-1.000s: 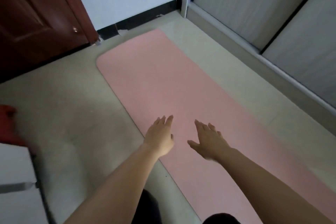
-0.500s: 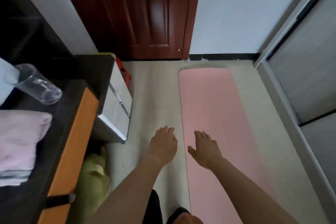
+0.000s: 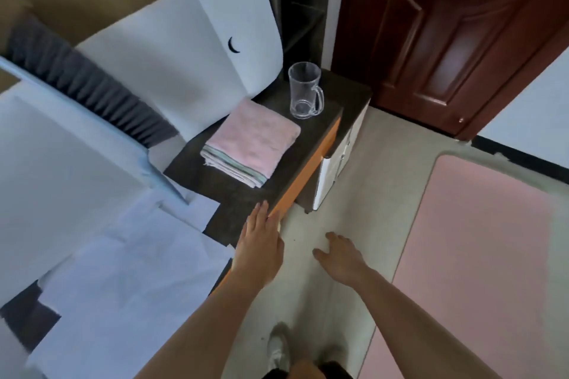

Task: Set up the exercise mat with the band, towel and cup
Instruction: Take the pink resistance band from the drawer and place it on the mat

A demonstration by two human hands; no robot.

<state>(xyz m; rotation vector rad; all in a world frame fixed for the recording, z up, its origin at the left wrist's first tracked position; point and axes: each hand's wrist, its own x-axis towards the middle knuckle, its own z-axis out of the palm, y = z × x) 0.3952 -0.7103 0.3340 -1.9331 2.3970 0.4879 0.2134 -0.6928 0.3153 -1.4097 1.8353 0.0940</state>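
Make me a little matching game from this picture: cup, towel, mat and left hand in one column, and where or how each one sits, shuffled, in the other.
Things:
1. cup
2. towel
3. mat
4. left hand

Places or states:
A. spread flat on the floor
B. folded on the dark tabletop
C. at the tabletop's orange edge
D. upright, behind the towel

Pairs: 1-D, 2-B, 3-A, 4-C

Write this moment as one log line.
left hand: open, at table edge | right hand: open, empty | towel, cup: on table | mat: on floor
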